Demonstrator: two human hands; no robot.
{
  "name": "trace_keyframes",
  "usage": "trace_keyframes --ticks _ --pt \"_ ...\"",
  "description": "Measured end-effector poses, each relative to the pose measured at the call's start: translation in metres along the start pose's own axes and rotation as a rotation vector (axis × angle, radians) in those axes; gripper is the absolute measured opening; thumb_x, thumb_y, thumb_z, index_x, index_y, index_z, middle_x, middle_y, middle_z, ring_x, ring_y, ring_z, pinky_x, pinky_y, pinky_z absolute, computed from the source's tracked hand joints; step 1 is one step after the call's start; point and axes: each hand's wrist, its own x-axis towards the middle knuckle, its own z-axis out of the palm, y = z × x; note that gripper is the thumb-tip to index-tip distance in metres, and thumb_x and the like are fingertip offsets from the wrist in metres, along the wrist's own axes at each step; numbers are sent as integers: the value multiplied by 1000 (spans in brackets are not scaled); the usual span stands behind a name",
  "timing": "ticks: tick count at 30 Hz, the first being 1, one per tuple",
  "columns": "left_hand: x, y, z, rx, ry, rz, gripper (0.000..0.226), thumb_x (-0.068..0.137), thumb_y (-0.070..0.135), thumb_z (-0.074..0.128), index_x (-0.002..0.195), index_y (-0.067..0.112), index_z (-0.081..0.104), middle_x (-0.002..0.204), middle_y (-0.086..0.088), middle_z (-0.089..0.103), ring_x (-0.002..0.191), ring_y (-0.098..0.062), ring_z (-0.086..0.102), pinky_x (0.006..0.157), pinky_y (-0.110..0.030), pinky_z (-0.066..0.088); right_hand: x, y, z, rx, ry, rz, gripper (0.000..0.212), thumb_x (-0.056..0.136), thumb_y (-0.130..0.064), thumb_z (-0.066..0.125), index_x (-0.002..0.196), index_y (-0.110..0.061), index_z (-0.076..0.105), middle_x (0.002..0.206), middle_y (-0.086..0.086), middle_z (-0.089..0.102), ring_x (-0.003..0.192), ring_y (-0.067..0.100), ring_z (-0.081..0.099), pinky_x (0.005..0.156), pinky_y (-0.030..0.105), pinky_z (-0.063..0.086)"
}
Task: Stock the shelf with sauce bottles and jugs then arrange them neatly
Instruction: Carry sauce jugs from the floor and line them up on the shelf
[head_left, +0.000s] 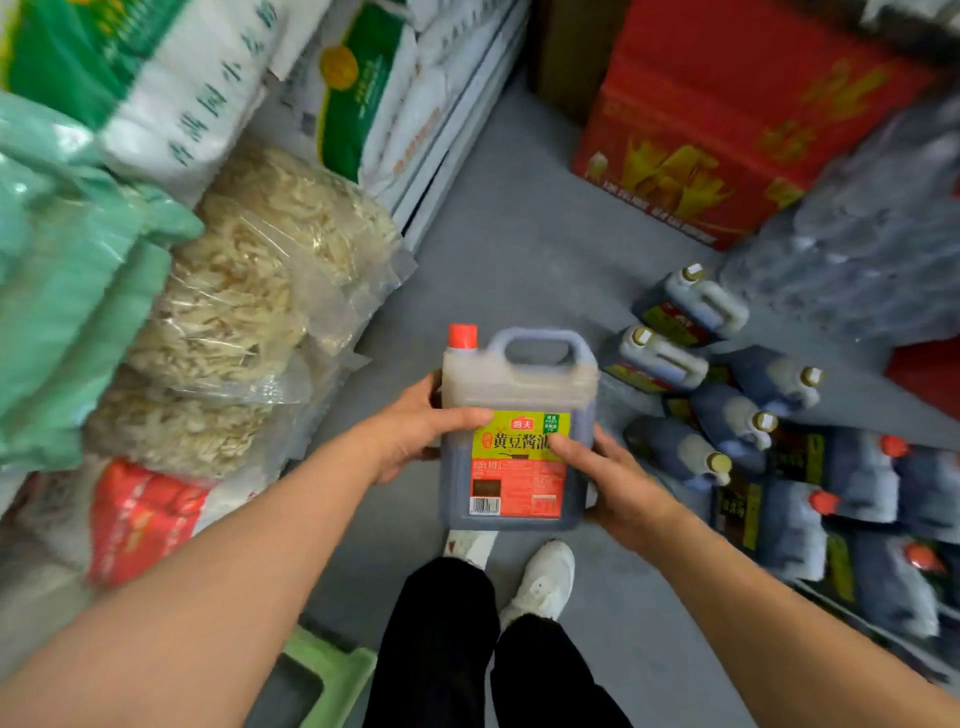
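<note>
I hold a dark soy sauce jug (517, 395) with a red cap, a top handle and a yellow-and-red label, upright over the floor in front of me. My left hand (415, 431) grips its left side, thumb across the label's top. My right hand (608, 478) grips its right side, thumb on the label. On the right, several more dark jugs (691, 306) with gold caps and others (857, 483) with red caps stand packed on a low shelf.
Bags of dried noodles (249, 280) and rice sacks (171, 88) are piled on the left. Red cartons (727, 119) stand at the back right beside wrapped bottles (872, 234). Grey floor (509, 223) runs between. A green stool (332, 675) sits by my legs and white shoes (545, 577).
</note>
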Motion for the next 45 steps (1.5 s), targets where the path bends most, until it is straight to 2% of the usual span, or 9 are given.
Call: trace_keyframes --ticks 3,9,13,19,23,26,35,39,45 --pt "-53 35 0 -12 26 50 60 79 27 80 131 35 52 116 10 72 110 -14 66 90 -42 53 -50 -37 14 -33 -6 -61 56 69 -51 80 122 -40 65 120 -6 73 115 22 67 100 62 48" --pt "-184 113 -10 -59 128 240 55 80 28 79 129 32 54 118 8 71 106 -14 67 69 -32 53 -163 -122 54 -153 -78 -257 48 82 -33 76 128 -27 63 118 4 74 108 26 71 93 53 56" --pt "-279 155 -30 -101 224 374 50 78 27 82 122 30 58 115 6 72 107 -16 67 85 -42 57 -237 -179 91 -264 -168 -389 48 79 -30 81 124 -30 65 119 5 74 105 29 72 92 54 57" --pt "-413 193 -75 -152 384 605 46 76 21 83 117 28 63 108 4 75 107 -16 68 92 -41 55 -324 -258 174 -435 -274 -589 57 73 -32 85 125 -29 64 117 7 74 105 33 72 98 66 49" --pt "-499 209 -112 -207 516 740 44 77 18 82 116 26 63 110 3 75 100 -12 70 80 -31 56 -371 -301 246 -511 -330 -703 52 71 -31 84 120 -30 66 113 3 75 102 29 73 96 64 51" --pt "-558 212 -145 -226 632 819 47 77 19 83 120 25 63 110 0 75 96 -12 71 70 -25 54 -397 -325 307 -528 -405 -791 55 67 -28 84 119 -28 67 112 3 75 100 28 73 90 64 54" --pt "-681 174 -243 -268 988 951 45 67 22 90 103 31 66 105 3 76 101 -15 71 83 -33 57 -437 -343 480 -646 -725 -929 47 75 -23 79 120 -28 67 116 0 73 103 25 72 92 60 55" --pt "-701 142 -274 -280 1093 953 78 47 36 94 119 29 65 109 8 75 102 -14 71 88 -36 57 -428 -327 535 -698 -856 -921 53 78 -20 78 129 -23 62 118 2 73 108 25 71 91 52 57" --pt "-709 93 -302 -293 1184 957 67 66 9 88 124 28 61 105 11 75 99 -9 71 80 -28 57 -409 -290 587 -708 -951 -886 56 80 -11 77 132 -20 58 115 5 74 102 23 73 75 33 59"
